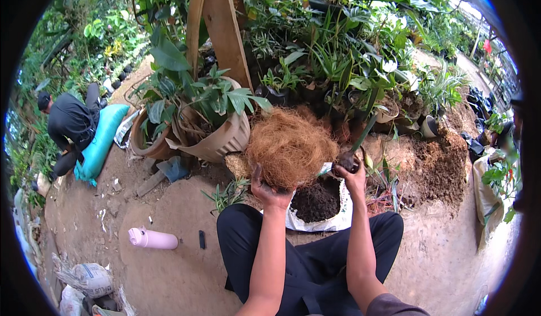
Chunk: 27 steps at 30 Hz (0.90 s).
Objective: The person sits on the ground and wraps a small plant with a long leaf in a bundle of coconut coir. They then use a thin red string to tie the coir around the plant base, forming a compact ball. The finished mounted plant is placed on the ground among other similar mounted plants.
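Note:
My left hand [270, 191] is cupped under a big loose ball of brown coconut fibre [291, 147], its fingers partly hidden by the strands. In my right hand [354, 174] is the dark root ball [348, 162] of a plant, with a thick green stem [366, 130] rising from it toward the upper right. Between my forearms stands an opened white sack [346, 214] with its rim rolled down. Dark crumbly soil [317, 202] fills it, just below the coconut fibre.
Potted plants crowd the far side, with a large beige pot [228, 140] and wooden planks [226, 28] at left. On the ground lie a pink bottle [154, 238] and a small black object [202, 239]. A person [74, 119] bends beside a turquoise sack [103, 143]. Another person is partly visible at far right.

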### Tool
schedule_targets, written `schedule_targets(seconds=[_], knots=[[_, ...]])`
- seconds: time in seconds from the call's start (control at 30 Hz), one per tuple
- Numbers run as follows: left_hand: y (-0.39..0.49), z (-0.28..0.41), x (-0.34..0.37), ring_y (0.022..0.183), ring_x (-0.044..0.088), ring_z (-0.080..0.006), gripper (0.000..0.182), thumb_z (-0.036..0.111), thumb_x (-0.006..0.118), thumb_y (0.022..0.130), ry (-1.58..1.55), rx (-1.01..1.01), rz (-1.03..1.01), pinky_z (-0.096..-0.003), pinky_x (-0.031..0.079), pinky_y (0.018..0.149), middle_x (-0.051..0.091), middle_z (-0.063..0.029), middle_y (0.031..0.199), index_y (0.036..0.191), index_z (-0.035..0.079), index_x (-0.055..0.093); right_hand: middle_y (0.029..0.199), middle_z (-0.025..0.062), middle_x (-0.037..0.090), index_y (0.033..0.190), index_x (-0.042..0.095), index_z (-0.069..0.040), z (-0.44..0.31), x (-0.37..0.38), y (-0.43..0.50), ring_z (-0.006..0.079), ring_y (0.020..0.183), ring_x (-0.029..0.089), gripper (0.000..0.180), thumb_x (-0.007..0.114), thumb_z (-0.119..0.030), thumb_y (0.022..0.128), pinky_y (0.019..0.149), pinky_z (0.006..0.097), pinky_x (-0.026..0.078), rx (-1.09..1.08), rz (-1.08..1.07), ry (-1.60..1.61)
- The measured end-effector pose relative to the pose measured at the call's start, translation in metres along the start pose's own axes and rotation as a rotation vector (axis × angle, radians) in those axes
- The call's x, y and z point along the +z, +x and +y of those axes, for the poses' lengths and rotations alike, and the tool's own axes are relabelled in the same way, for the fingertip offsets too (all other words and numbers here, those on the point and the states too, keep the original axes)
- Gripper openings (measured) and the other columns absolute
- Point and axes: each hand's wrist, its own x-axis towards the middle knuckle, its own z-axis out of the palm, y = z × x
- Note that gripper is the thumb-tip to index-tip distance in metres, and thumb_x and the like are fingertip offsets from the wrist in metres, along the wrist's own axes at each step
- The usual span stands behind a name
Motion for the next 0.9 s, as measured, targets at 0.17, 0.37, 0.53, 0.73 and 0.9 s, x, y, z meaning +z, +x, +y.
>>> schedule_targets(seconds=[0.17, 0.37, 0.53, 0.73, 0.9], knots=[[-0.004, -0.020, -0.010, 0.134, 0.041, -0.0385, 0.082, 0.069, 0.046, 0.084, 0.075, 0.051, 0.014, -0.0627, 0.035, 0.106, 0.040, -0.0116, 0.149, 0.148, 0.018, 0.038, 0.113, 0.0132, 0.065, 0.123, 0.052, 0.001, -0.107, -0.027, -0.020, 0.0209, 0.101, 0.064, 0.063, 0.087, -0.015, 0.073, 0.090, 0.0314, 0.052, -0.333, 0.066, 0.294], [-0.008, -0.049, -0.029, 0.138, 0.036, -0.0363, 0.088, 0.079, 0.037, 0.082, 0.006, -0.130, -0.019, -0.0613, 0.030, 0.110, 0.035, -0.0078, 0.154, 0.150, 0.024, 0.035, 0.115, 0.0129, 0.063, 0.128, 0.049, -0.001, -0.175, -0.048, -0.055, 0.0219, 0.105, 0.063, 0.069, 0.088, -0.014, 0.072, 0.094, 0.0331, 0.052, -0.459, 0.116, 0.343], [-0.015, -0.068, -0.024, 0.137, 0.038, -0.0364, 0.095, 0.083, 0.038, 0.079, -0.009, -0.242, -0.094, -0.0584, 0.029, 0.113, 0.037, -0.0102, 0.153, 0.151, 0.021, 0.033, 0.112, 0.0125, 0.063, 0.127, 0.047, -0.004, -0.181, -0.037, -0.071, 0.0225, 0.103, 0.064, 0.075, 0.090, -0.013, 0.067, 0.095, 0.0344, 0.052, -0.560, -0.025, 0.177], [-0.015, -0.056, -0.015, 0.133, 0.044, -0.0374, 0.092, 0.080, 0.030, 0.083, -0.035, -0.222, -0.176, -0.0570, 0.038, 0.109, 0.043, -0.0132, 0.148, 0.150, 0.017, 0.035, 0.109, 0.0216, 0.067, 0.132, 0.043, -0.004, -0.166, -0.012, -0.080, 0.0345, 0.104, 0.066, 0.082, 0.090, -0.020, 0.067, 0.088, 0.0415, 0.053, -0.532, -0.255, -0.108], [-0.015, -0.051, -0.002, 0.129, 0.048, -0.0350, 0.085, 0.072, 0.037, 0.087, 0.006, -0.163, -0.128, -0.0529, 0.042, 0.106, 0.046, -0.0137, 0.145, 0.149, 0.013, 0.036, 0.108, 0.0259, 0.065, 0.136, 0.040, -0.004, -0.162, 0.005, -0.086, 0.0423, 0.103, 0.064, 0.082, 0.086, -0.023, 0.071, 0.087, 0.0443, 0.052, -0.453, -0.374, -0.271]])
